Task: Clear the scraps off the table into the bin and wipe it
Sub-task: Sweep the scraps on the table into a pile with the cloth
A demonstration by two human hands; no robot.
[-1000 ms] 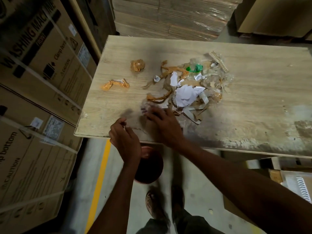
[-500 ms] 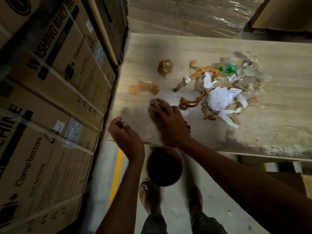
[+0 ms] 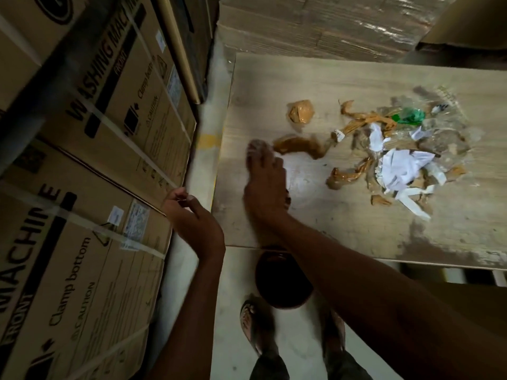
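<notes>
Right hand (image 3: 264, 187): was at the near edge of the bench (image 3: 356, 229) beside the scrap heap (image 3: 397, 160), now farther in and leftward, fingertips on a pale wad (image 3: 256, 148) just beside the brown tape strip (image 3: 297, 146). Left hand (image 3: 196, 218): was at the bench's front edge, now off its left corner, before the cartons (image 3: 96, 160). Bin (image 3: 282, 281): more of it shows.

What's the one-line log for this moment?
right hand: flat on pale wooden table | left hand: off table edge, curled | paper-and-tape scrap pile: uncleared | dark round bin: on floor below
</notes>
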